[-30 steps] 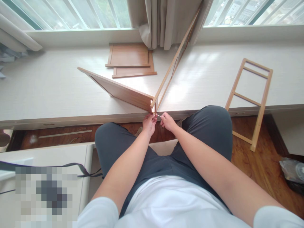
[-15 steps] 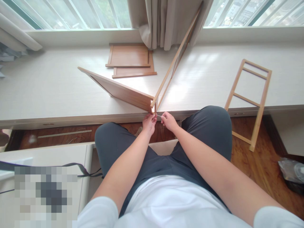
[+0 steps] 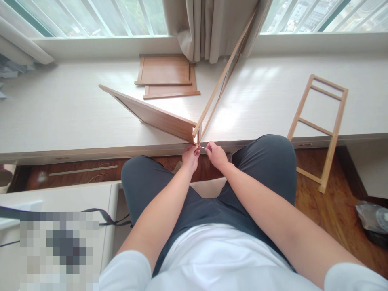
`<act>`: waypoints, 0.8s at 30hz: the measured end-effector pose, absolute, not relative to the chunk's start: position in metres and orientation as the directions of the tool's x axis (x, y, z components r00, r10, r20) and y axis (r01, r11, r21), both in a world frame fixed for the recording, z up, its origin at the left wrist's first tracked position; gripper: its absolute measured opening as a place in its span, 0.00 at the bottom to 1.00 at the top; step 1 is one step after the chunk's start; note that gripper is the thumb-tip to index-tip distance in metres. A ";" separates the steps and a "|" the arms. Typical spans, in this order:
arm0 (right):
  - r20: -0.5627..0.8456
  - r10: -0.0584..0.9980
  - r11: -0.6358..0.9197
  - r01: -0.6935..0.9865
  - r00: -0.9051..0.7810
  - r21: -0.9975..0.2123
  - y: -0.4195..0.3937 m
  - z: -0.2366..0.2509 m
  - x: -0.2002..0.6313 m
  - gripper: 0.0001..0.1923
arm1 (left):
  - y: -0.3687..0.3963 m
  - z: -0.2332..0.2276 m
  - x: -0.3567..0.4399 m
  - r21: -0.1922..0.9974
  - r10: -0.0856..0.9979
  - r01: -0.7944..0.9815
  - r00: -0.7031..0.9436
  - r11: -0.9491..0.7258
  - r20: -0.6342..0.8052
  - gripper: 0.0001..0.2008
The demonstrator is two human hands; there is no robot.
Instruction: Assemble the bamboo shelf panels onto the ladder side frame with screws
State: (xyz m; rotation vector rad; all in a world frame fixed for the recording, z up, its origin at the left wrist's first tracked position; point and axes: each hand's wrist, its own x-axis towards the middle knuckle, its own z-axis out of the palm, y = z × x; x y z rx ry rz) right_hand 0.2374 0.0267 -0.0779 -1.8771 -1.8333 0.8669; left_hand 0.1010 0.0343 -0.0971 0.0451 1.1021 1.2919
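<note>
A person in a white shirt and dark grey trousers is sitting at the bottom of the view, both bare forearms reaching toward 12 o'clock. The left hand (image 3: 190, 155) is curling its fingers closed against the lower corner of the upright brown wooden panel (image 3: 157, 117), where it is meeting the thin light wooden frame (image 3: 222, 76). The right hand (image 3: 216, 154), just beside it at 3 o'clock, is pinching a small thin silvery piece (image 3: 202, 148) between thumb and forefinger; what that piece is stays too small to tell. The joined corner is sitting at the near edge of the long pale white wood-grain desk (image 3: 60, 117), which is running across the room under the windows.

At 8 o'clock, a white low cabinet top (image 3: 69, 198) is carrying a black strap (image 3: 100, 212) and a blurred-out patch. A dark reddish wooden floor (image 3: 342, 210) is showing below the desk edge, and at 4 o'clock a crumpled clear plastic bag (image 3: 374, 220) is lying cut off by the frame edge.

At 2 o'clock, a light bamboo ladder-shaped frame (image 3: 319, 121) is leaning from the floor onto the desk. Farther off at 12 o'clock, two flat brown framed wooden panels (image 3: 165, 76) are lying stacked on the desk, just before the beige gathered curtain (image 3: 209, 28), which is hiding the thin frame's top end.
</note>
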 end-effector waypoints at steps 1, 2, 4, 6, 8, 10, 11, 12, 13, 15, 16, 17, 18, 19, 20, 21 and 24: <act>-0.165 0.985 -0.077 0.758 -0.041 -0.648 0.026 -0.078 0.237 0.03 | 0.034 -0.097 0.101 0.583 0.775 -0.735 -0.126 0.346 -0.619 0.12; -0.168 0.985 -0.078 0.762 -0.041 -0.643 0.026 -0.078 0.237 0.04 | 0.034 -0.098 0.101 0.584 0.777 -0.735 -0.126 0.344 -0.616 0.12; -0.177 0.984 -0.090 0.766 -0.031 -0.636 0.026 -0.078 0.236 0.05 | 0.034 -0.098 0.101 0.584 0.779 -0.737 -0.127 0.341 -0.614 0.12; -0.177 0.984 -0.106 0.766 -0.011 -0.635 0.025 -0.079 0.236 0.06 | 0.034 -0.099 0.101 0.583 0.777 -0.740 -0.132 0.336 -0.615 0.12; -0.174 0.985 -0.117 0.758 0.005 -0.641 0.026 -0.079 0.237 0.06 | 0.034 -0.098 0.101 0.582 0.775 -0.741 -0.133 0.336 -0.617 0.11; -0.172 0.985 -0.125 0.752 0.015 -0.648 0.026 -0.078 0.238 0.05 | 0.034 -0.098 0.101 0.579 0.770 -0.741 -0.133 0.340 -0.623 0.10; -0.172 0.985 -0.130 0.749 0.022 -0.650 0.026 -0.078 0.238 0.05 | 0.034 -0.097 0.101 0.577 0.767 -0.741 -0.133 0.343 -0.627 0.10; -0.173 0.985 -0.136 0.747 0.028 -0.651 0.027 -0.077 0.239 0.05 | 0.034 -0.096 0.101 0.575 0.764 -0.741 -0.132 0.347 -0.631 0.10; -0.174 0.984 -0.141 0.745 0.034 -0.652 0.027 -0.077 0.239 0.05 | 0.034 -0.096 0.101 0.573 0.761 -0.741 -0.131 0.350 -0.635 0.10; -0.174 0.984 -0.150 0.742 0.046 -0.654 0.028 -0.076 0.240 0.06 | 0.034 -0.095 0.101 0.568 0.756 -0.742 -0.130 0.355 -0.641 0.12; -0.173 0.984 -0.150 0.739 0.047 -0.657 0.028 -0.076 0.240 0.06 | 0.035 -0.094 0.102 0.566 0.754 -0.744 -0.131 0.354 -0.644 0.12; -0.169 0.985 -0.147 0.735 0.044 -0.662 0.028 -0.076 0.240 0.06 | 0.035 -0.094 0.102 0.564 0.752 -0.747 -0.133 0.353 -0.646 0.12; -0.165 0.985 -0.142 0.731 0.040 -0.668 0.028 -0.076 0.240 0.06 | 0.035 -0.094 0.102 0.563 0.749 -0.748 -0.137 0.351 -0.648 0.12; -0.161 0.986 -0.136 0.727 0.035 -0.673 0.028 -0.076 0.240 0.06 | 0.035 -0.094 0.102 0.562 0.747 -0.750 -0.139 0.350 -0.650 0.12; -0.157 0.987 -0.130 0.724 0.030 -0.677 0.028 -0.077 0.240 0.06 | 0.035 -0.093 0.102 0.561 0.745 -0.749 -0.140 0.351 -0.652 0.12; -0.155 0.987 -0.126 0.724 0.026 -0.678 0.028 -0.078 0.240 0.06 | 0.035 -0.093 0.103 0.561 0.743 -0.749 -0.141 0.352 -0.654 0.12; -0.151 0.988 -0.120 0.726 0.023 -0.677 0.027 -0.081 0.239 0.06 | 0.035 -0.094 0.103 0.563 0.742 -0.749 -0.145 0.350 -0.655 0.12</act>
